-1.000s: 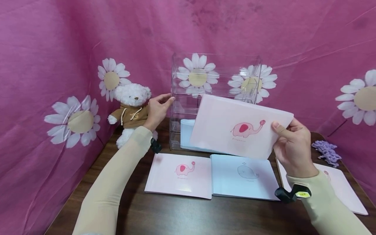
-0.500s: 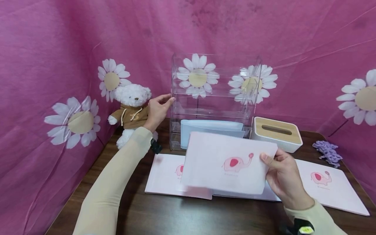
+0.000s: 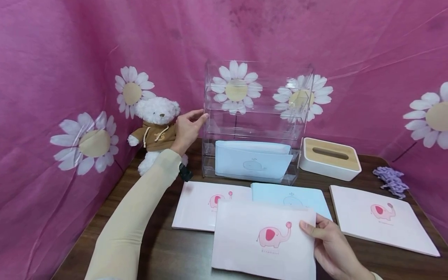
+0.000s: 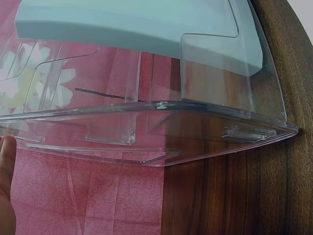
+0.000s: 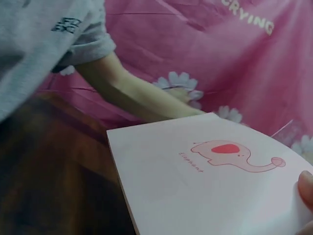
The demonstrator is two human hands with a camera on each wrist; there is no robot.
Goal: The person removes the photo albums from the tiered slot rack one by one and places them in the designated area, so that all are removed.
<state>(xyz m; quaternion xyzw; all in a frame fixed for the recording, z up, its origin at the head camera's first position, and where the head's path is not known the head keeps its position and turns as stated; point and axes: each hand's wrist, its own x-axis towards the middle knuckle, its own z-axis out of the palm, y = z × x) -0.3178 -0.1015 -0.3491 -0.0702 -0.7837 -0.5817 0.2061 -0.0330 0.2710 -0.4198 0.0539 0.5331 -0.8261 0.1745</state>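
My right hand [image 3: 332,245] pinches a pink elephant notebook [image 3: 241,249] by its right edge, thumb on the cover. It is held low at the front, overlapping a pink notebook [image 3: 196,206] and a blue whale notebook [image 3: 280,190] lying on the table. In the right wrist view the held notebook [image 5: 156,181] shows its elephant drawing. My left hand [image 3: 189,130] pinches the left side edge of a clear tiered rack [image 3: 206,144]. A light blue whale notebook [image 3: 231,163] stands in the rack's lowest tier. The left wrist view shows the rack's side panel [image 4: 161,106] close up.
Left of the rack sits a white teddy bear [image 3: 157,134] in a brown hoodie. To its right are a tissue box [image 3: 330,169] with a wooden lid, purple yarn [image 3: 390,181] and another pink elephant notebook [image 3: 381,229]. Pink flowered cloth [image 3: 367,46] hangs behind the table.
My right hand has lowered the pink notebook from in front of the rack toward the front of the table, uncovering the tissue box and the blue notebook in the rack. My left hand stays put.
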